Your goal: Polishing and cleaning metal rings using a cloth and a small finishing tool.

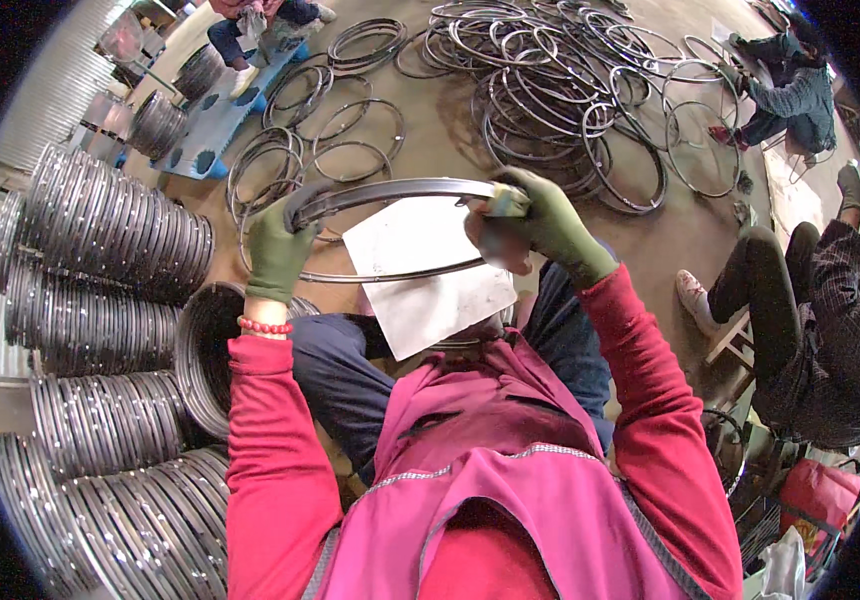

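A dark metal wheel rim [400, 190] is held up in front of me, tilted so that I see it as a flattened ring. My left hand [285, 240], in a green glove, is closed round its left side. At the right side, my green-gloved right hand [550, 215] is closed round a small pale yellow-green block [508, 201], which is pressed to the rim. Its lower fingers are blurred. Beneath the rim, a white sheet [435, 300] lies over my lap.
Stacks of rims [120, 225] stand along my left. Loose rims [550, 100] lie heaped on the floor ahead. Beyond a blue pallet [212, 125] sits a person. Other people sit at the right, one beside a small wooden stool [732, 338]. A red bag [820, 495] lies lower right.
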A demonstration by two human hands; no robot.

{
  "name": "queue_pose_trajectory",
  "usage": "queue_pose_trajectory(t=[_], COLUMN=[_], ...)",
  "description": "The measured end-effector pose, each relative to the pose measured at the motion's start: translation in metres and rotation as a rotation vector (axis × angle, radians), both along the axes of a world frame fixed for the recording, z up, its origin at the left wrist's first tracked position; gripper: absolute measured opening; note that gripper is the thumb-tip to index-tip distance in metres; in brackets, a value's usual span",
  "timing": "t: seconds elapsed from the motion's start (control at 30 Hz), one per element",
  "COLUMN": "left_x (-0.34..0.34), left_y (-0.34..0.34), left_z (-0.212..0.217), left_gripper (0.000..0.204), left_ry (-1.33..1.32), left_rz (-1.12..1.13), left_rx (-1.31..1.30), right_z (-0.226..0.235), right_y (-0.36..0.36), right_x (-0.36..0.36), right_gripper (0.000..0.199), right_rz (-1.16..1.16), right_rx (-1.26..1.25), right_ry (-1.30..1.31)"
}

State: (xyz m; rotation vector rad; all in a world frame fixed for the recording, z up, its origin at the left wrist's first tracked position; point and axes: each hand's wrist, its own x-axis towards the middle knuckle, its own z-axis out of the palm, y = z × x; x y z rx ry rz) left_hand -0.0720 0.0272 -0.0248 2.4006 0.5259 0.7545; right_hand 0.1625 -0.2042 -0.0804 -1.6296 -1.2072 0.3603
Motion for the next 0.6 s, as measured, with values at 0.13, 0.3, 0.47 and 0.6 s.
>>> queue_pose_trajectory(t=[0.13, 0.3, 0.47, 0.6], left_x=[0.006, -0.015, -0.033, -0.030], left_y=[-0.006, 0.013, 0.038, 0.036], left_z=[0.002, -0.010, -0.026, -0.011], left_gripper=[0.042, 0.041, 0.037, 0.045], left_ry=[0.089, -0.068, 0.035, 0.014], left_rz=[0.050, -0.056, 0.166, 0.110], left_rx=[0.152, -0.179, -0.047, -0.435], right_z=[0.039, 0.003, -0.022, 0.016], right_y=[0.015, 0.008, 0.006, 0.001], right_x=[0.000, -0.005, -0.004, 0.008], right_gripper=[0.032, 0.046, 0.038, 0.039], right_rz=[0.076, 0.038, 0.019, -0.037], right_rx=[-0.066, 0.004, 0.122, 0.161], right_ry=[-0.436, -0.050, 0.262, 0.089])
